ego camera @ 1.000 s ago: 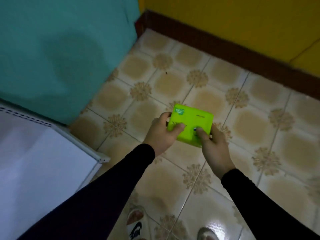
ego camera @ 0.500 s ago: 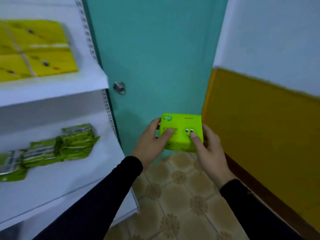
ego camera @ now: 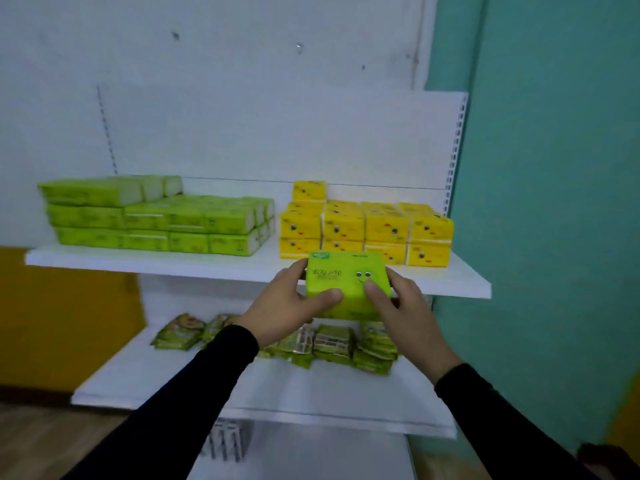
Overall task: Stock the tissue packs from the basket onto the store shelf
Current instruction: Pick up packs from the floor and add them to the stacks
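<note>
White store shelf (ego camera: 207, 268), centre of the frame: 2 boards in clear view, an upper and a lower, backed by a white panel, with a teal wall (ego camera: 554, 202) at the right edge.
Upper board, left: stack of green tissue packs (ego camera: 156, 216), 3 layers at its left end, wrappers blurred.
Upper board, right: block of yellow tissue packs (ego camera: 367, 226), 2 layers, with 1 extra pack on top at the rear left.
Lower board (ego camera: 242, 386), centre: loose row of small flat green packets (ego camera: 332, 344), partly hidden behind the arms.
Green tissue pack (ego camera: 346, 284), centre of the frame: printed eyes and a smile facing the camera, held in front of the upper board's front edge, just below the yellow block.
Left hand (ego camera: 280, 306): closed on the pack's left side, thumb across the front.
Right hand (ego camera: 401, 306): closed on its right side, thumb on the front.
</note>
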